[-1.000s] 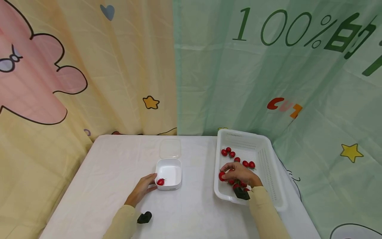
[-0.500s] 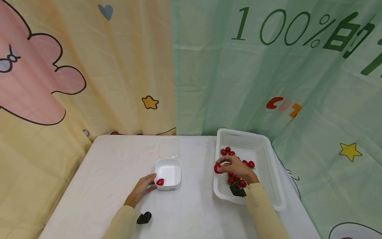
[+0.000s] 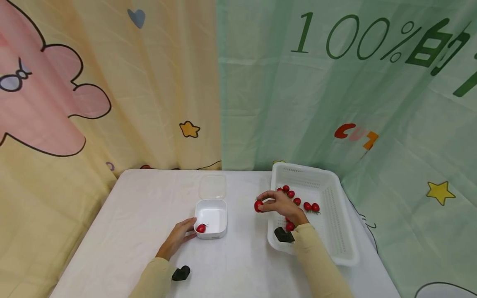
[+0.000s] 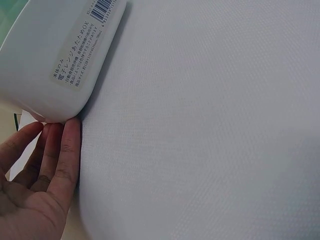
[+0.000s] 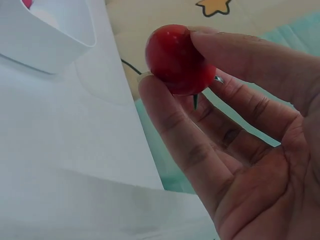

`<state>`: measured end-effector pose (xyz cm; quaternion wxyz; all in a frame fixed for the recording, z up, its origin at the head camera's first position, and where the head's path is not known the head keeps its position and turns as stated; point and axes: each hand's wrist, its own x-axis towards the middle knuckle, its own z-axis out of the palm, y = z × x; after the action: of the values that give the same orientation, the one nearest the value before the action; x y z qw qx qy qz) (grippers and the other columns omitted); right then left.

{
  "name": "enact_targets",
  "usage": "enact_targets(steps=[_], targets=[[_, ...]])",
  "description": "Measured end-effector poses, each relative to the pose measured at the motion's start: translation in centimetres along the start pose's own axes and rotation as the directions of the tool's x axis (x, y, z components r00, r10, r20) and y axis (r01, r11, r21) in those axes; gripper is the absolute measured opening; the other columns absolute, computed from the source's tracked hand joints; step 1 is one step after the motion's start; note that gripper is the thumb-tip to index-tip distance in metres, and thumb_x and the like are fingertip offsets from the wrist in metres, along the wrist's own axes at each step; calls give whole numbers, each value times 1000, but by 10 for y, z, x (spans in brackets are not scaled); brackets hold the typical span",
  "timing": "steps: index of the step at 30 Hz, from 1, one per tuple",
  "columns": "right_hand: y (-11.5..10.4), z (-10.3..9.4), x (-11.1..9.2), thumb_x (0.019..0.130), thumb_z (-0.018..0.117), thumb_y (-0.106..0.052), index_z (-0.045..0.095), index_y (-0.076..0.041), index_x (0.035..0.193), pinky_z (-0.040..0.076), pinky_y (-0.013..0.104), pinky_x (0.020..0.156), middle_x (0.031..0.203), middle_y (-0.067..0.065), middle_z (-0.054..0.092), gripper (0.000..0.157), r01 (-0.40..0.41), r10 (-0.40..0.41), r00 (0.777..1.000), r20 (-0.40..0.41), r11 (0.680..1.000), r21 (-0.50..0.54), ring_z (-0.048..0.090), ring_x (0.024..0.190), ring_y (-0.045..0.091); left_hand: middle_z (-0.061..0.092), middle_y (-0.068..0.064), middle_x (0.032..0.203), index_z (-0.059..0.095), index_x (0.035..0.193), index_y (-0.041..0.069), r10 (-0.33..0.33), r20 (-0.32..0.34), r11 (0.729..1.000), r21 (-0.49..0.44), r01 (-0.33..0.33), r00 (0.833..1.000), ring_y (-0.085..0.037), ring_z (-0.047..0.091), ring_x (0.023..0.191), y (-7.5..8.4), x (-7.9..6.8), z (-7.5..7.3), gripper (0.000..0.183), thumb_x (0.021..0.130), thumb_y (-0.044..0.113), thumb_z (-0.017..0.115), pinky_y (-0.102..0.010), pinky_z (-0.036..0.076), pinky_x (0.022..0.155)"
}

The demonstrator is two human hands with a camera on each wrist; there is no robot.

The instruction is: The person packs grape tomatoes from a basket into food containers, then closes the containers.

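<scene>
My right hand pinches a cherry tomato between thumb and fingertips, just past the left rim of the white basket. In the right wrist view the held tomato is round and glossy, with a bit of green stem below. My left hand touches the left side of a small square white container. Its fingers look fairly straight in the left wrist view, fingertips right at the labelled container's corner. One cherry tomato lies inside, at the near left corner.
Several more cherry tomatoes lie in the basket, some hidden by the right hand and sleeve. A translucent lid lies behind the container on the white table. Printed curtains hang behind the table.
My right hand has lifted the cherry tomato out of the basket and carried it left past the rim. The left hand and the container have stayed in place.
</scene>
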<state>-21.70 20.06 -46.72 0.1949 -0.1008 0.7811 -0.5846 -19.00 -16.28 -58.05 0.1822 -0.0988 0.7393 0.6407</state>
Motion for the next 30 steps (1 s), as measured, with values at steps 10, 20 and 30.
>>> enact_targets(steps=[10,20,30], targets=[[-6,25,24,87,71,-15,62,0,116,50,40,92,109,14,65,34,-8,7,1000,27,1000,20,67,93,23,46,-28,136,36,143,-8,5,3,1000,6,-5,1000,-38,49,120,2,-1,0,65,100,40,49,-45,47,99],[-6,51,40,87,70,-9,63,1,113,54,38,90,108,11,63,29,-1,1,1000,13,1000,29,67,90,21,46,-27,136,37,143,-7,1,3,1000,2,-1,1000,-37,49,119,2,0,0,64,100,39,49,-45,48,99],[-2,75,55,87,70,-5,63,1,117,56,35,87,111,11,61,32,-37,35,999,35,998,43,65,92,21,47,-27,136,37,143,-7,-3,3,1000,3,3,1000,-36,50,118,2,-1,0,67,99,42,50,-43,49,98]])
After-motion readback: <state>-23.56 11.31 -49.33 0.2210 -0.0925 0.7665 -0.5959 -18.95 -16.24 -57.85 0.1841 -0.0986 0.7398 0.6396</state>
